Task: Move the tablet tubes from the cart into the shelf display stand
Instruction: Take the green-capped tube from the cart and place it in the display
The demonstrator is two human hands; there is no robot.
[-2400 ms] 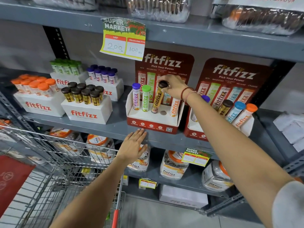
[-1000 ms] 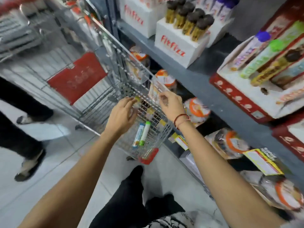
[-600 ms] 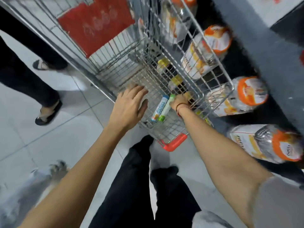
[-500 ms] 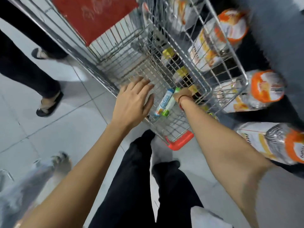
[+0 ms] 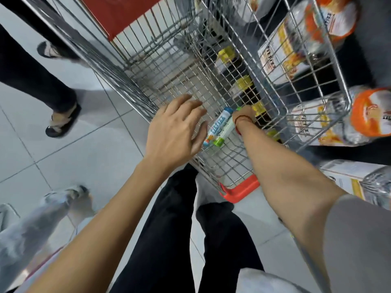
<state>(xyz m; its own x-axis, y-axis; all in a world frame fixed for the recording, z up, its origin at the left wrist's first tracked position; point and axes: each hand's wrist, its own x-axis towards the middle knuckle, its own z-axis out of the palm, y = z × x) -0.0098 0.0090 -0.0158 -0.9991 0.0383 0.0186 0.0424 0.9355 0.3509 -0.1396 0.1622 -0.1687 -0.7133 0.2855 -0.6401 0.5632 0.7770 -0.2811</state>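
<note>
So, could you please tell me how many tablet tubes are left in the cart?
2, side by side on the cart floor: the blue-capped tube nearer the left hand, the green-capped tube at the right hand, which could hide another.

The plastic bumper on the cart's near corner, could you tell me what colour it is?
Orange-red; the corner bumper shows clearly in the head view.

You are looking down on pale grey floor tiles [image 5: 88,157] filling the left of the frame, while bystanders' sandalled feet [image 5: 61,123] are standing at upper left.
</note>
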